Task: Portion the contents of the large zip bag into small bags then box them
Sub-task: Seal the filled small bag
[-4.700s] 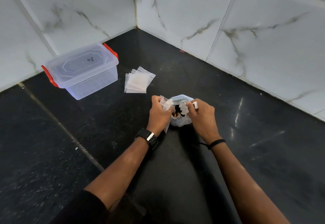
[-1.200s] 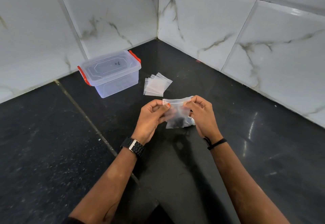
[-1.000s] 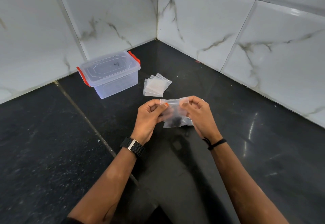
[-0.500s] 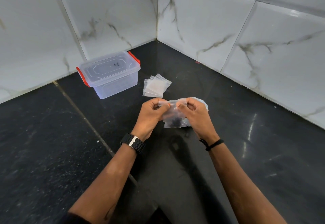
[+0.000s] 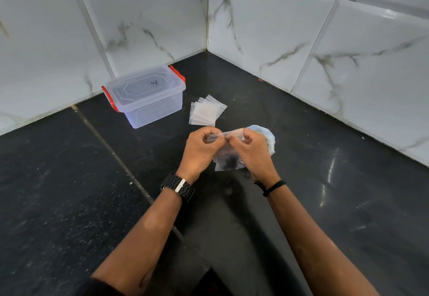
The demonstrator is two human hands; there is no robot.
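A small clear zip bag [image 5: 228,162] with dark bits at its bottom hangs above the black counter. My left hand [image 5: 200,150] and my right hand [image 5: 251,150] both pinch its top strip, fingertips almost meeting at the middle. The large zip bag [image 5: 267,136] lies crumpled on the counter just behind my right hand, mostly hidden by it. A fanned stack of empty small bags [image 5: 206,111] lies further back. The clear plastic box [image 5: 146,96] with red clips stands at the back left, lid on.
White marble-look tiled walls [image 5: 301,40] meet in a corner behind the work spot. A seam [image 5: 111,151] runs diagonally across the black counter on the left.
The two hands have drawn closer together along the small bag's top strip. The large bag behind my right hand has come into sight. Earlier, both hands were at the large bag's mouth.
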